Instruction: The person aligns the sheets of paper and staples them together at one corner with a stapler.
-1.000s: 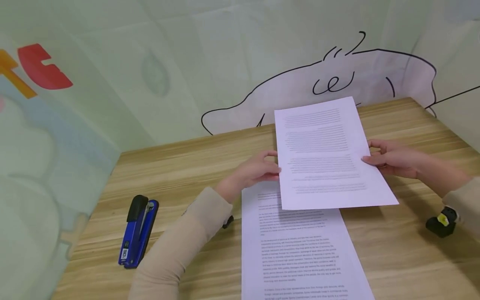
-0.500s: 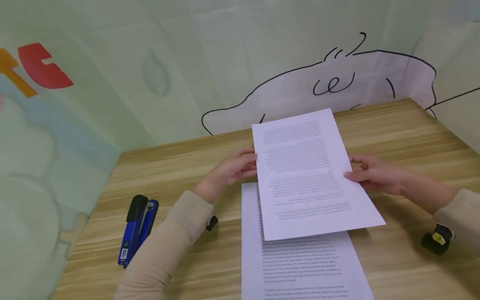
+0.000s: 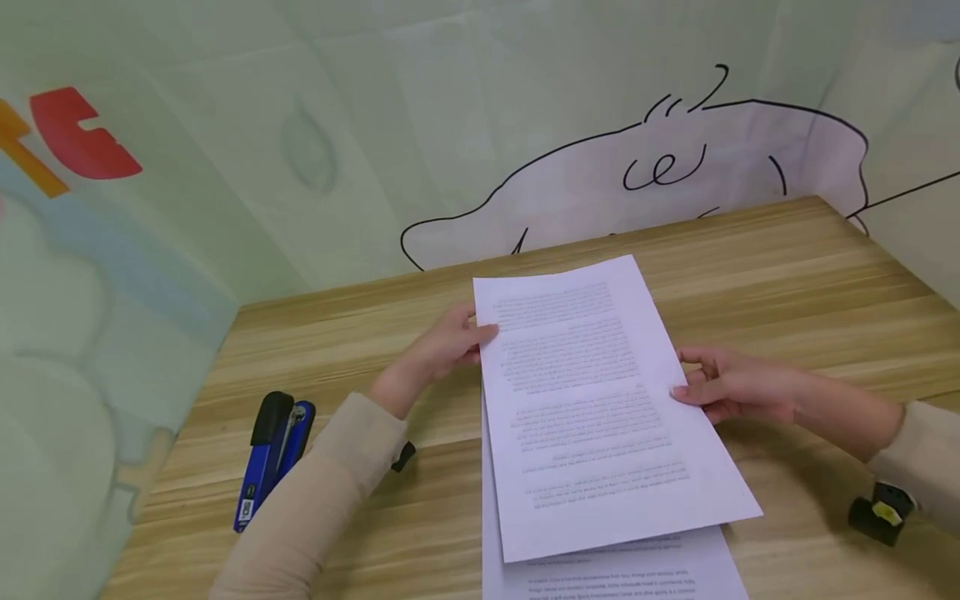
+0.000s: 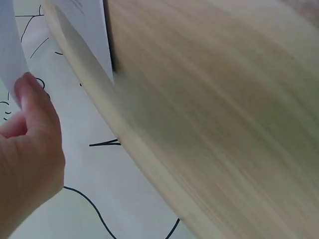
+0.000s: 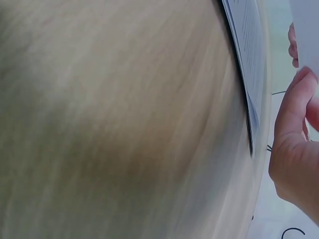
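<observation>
A printed sheet of paper is held above the table between both hands, slightly tilted. My left hand pinches its left edge, thumb on top. At the opposite edge, my right hand grips the paper between thumb and fingers. Beneath lies another printed sheet, mostly covered; its left margin and lower part show. In the right wrist view a gap separates the held sheet from the lower paper on the tabletop. A blue stapler with a black cap lies left, partly behind the left sleeve.
The wooden table reaches back to a printed cloth backdrop. Its far edge runs just behind the held paper. Dark wrist devices show under both cuffs, one of them the black wrist camera at the right.
Both hands have brought the held sheet left, nearer and lower, so it covers more of the sheet beneath. My left thumb now lies over the paper's edge. The stapler stays in place.
</observation>
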Demonstrator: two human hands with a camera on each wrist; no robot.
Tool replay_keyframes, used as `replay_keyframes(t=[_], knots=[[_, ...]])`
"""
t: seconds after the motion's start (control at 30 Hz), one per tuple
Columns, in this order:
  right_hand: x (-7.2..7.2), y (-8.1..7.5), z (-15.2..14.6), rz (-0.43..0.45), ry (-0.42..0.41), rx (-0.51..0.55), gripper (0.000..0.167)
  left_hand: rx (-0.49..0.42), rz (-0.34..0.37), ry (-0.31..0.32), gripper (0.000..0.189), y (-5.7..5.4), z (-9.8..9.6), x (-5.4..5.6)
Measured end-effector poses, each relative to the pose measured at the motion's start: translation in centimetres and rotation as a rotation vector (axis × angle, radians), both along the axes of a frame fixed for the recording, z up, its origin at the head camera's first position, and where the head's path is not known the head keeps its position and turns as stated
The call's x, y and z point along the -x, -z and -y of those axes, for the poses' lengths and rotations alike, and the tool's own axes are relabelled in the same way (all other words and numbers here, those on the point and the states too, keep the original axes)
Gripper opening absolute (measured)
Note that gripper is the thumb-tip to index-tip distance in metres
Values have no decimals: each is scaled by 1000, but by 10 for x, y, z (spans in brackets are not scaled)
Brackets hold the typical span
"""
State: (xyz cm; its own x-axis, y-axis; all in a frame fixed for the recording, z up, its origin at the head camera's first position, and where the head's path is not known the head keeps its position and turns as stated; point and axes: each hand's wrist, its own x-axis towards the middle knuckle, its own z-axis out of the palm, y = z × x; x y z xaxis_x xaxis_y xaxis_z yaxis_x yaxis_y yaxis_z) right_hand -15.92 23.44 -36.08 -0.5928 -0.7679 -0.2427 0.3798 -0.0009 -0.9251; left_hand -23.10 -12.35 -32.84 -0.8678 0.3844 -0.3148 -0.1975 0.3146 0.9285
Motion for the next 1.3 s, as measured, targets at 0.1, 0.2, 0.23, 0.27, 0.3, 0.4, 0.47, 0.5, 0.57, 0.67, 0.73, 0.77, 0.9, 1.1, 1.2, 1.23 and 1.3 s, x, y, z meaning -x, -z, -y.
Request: replay_keyframes(t=[0.1,0.2,0.23,0.27,0.3,0.4,0.47,0.5,0.57,0.67,0.73,0.77,0.9,1.1,1.2,1.23,1.3], knots=[[-3,-1,0,20,-5,-2,28,-11,-12,25,34,2,2,-3],[-5,-1,1,34,-4,-9,28,-18,6,12,35,4,2,-7],[-5,-1,1,35,0,-15,27,-13,13,9,35,5,2,-9],[-5,-1,1,38,4,-21,26,-8,20,8,35,6,2,-11],[-5,0,1,39,11,-29,24,-6,30,8,35,7,2,-12],[-4,0,2,35,53,-67,20,-1,39,27,35,11,1,-18],[-2,0,4,29,84,-91,20,-20,57,42,36,12,2,-23],[-1,0,5,26,97,-104,20,-30,67,49,36,13,2,-26],[1,1,8,21,122,-126,21,-50,88,62,37,15,4,-31],[5,2,10,15,157,-152,23,-76,108,89,38,18,7,-41],[7,2,12,-2,169,-172,26,-75,101,115,39,19,10,-48],[8,2,12,-13,170,-183,29,-73,92,127,40,19,12,-51],[7,3,15,-58,139,-231,35,-32,75,120,47,18,16,-60],[0,6,16,-71,113,-269,39,49,92,35,59,18,14,-59],[-3,9,17,-68,99,-281,42,110,75,55,62,19,14,-59],[-4,9,18,-65,94,-284,43,128,65,71,63,19,14,-60],[-6,9,19,-72,85,-306,44,169,36,104,64,18,16,-62]])
